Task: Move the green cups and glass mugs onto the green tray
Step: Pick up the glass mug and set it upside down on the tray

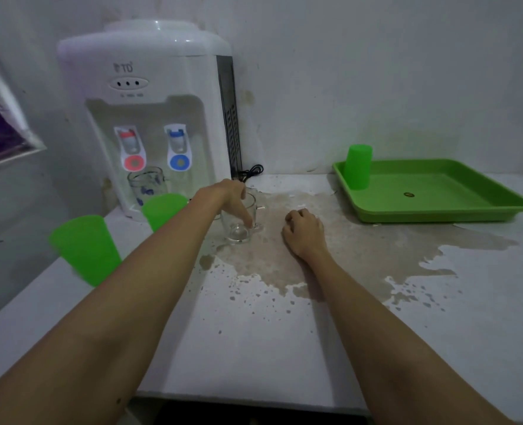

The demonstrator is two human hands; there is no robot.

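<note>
A grey, stained worktop is seen from above. One green cup is already set upside down in the far left corner of the green tray. Two more green cups are left near a water dispenser, with a patterned glass mug under its taps. The left hand is reached over a clear glass mug, fingers loosely spread and dipped into it, not yet gripped. The right hand is rested on the worktop, fingers curled.
</note>
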